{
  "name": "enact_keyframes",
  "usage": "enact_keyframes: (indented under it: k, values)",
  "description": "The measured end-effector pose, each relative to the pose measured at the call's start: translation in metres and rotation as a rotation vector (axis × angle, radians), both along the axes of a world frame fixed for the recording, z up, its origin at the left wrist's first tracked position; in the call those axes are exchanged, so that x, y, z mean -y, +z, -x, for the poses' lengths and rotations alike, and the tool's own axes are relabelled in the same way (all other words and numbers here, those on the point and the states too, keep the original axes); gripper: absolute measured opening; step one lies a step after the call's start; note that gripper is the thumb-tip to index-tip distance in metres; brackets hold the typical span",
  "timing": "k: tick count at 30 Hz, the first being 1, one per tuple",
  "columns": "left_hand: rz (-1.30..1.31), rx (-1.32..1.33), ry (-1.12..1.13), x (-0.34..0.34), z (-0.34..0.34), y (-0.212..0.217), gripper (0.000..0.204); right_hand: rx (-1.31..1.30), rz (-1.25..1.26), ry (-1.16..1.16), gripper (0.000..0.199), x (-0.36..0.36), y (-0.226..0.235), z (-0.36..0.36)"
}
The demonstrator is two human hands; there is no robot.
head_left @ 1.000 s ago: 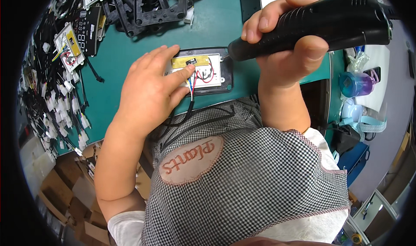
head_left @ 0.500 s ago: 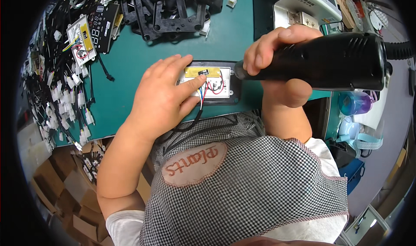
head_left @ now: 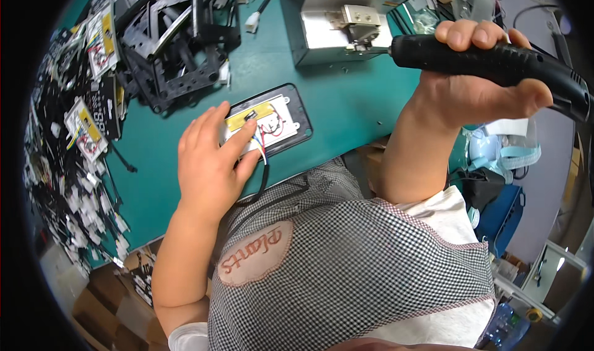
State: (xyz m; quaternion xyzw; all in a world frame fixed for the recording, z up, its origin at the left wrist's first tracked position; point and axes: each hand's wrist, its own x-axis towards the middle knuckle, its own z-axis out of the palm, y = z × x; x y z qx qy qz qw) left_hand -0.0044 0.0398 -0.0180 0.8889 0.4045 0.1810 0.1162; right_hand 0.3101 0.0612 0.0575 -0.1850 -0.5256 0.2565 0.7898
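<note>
Two hands busy: right hand (head_left: 476,94) clenched round black plastic electric screwdriver (head_left: 495,63), raised far right, tip by grey metal box (head_left: 346,17). Left hand (head_left: 210,162) flat, ungripping, pressing black-framed white circuit unit (head_left: 272,121) on green mat (head_left: 346,103), near centre.

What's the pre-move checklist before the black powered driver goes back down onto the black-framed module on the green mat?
1. Black-framed rectangular module flat on the green mat: ok.
2. Left hand steadying it, fingers on the yellow strip end: ok.
3. Right hand gripping the black powered driver firmly: ok.
4. Driver tip at the grey metal box, away from the module: ok.
5. Screw loaded on the tip: cannot tell.
6. Red, white and black wires clear of the screw points: cannot tell.
</note>
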Motion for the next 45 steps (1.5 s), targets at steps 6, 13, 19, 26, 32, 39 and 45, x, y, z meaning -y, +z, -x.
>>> enact_keyframes:
  k: [6,13,19,26,32,39,45]
  values:
    - [-0.004,0.013,0.014,0.002,0.0,-0.003,0.047,-0.003,-0.016,-0.082,0.071,-0.015,-0.013,-0.006]
    - [-0.014,0.037,0.012,0.001,-0.001,-0.006,0.046,-0.063,0.053,-0.28,0.07,-0.02,-0.005,0.022]
    - [-0.01,0.031,0.015,0.003,0.001,-0.005,0.047,0.076,0.087,-0.011,0.075,-0.014,-0.014,0.011]
    - [-0.006,0.036,0.01,0.0,0.003,-0.008,0.047,0.062,0.097,0.293,0.08,0.03,-0.04,0.068]
    - [-0.018,0.06,0.017,0.002,0.005,-0.012,0.048,0.125,0.146,0.261,0.076,0.043,-0.054,0.088]
    - [-0.018,0.087,0.017,0.0,0.004,-0.012,0.048,0.251,0.198,0.227,0.072,0.039,-0.059,0.085]
    - [0.001,0.072,0.025,0.003,0.006,-0.011,0.048,0.489,0.244,0.266,0.069,0.035,-0.052,0.078]
